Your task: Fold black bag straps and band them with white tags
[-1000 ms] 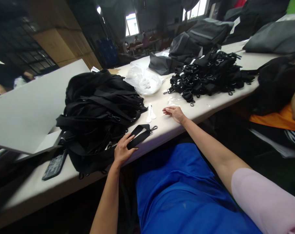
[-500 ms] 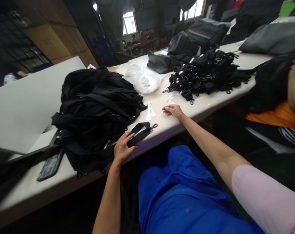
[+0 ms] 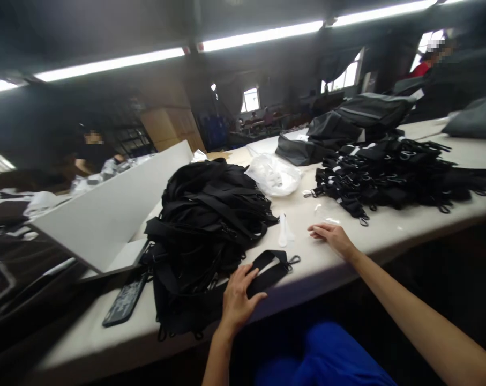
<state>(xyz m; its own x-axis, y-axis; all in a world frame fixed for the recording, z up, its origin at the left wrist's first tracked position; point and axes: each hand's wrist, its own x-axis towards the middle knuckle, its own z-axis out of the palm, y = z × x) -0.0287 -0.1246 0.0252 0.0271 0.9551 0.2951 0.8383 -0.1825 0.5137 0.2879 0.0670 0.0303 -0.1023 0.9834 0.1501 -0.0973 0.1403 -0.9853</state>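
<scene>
Black webbing strap (image 3: 271,275) lies looped on the desk (image 3: 387,229) near its front edge, its snap hook (image 3: 294,260) at two o'clock, the spread left hand (image 3: 239,298) resting on it at eight, the right hand (image 3: 333,239) well apart at two, its grip impossible to tell, and a heap of black straps (image 3: 210,214) at ten.

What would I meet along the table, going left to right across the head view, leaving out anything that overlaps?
Phone-like dark slab → left hand → white tabs → right hand → dark grey bundle cut off by the right edge.
</scene>
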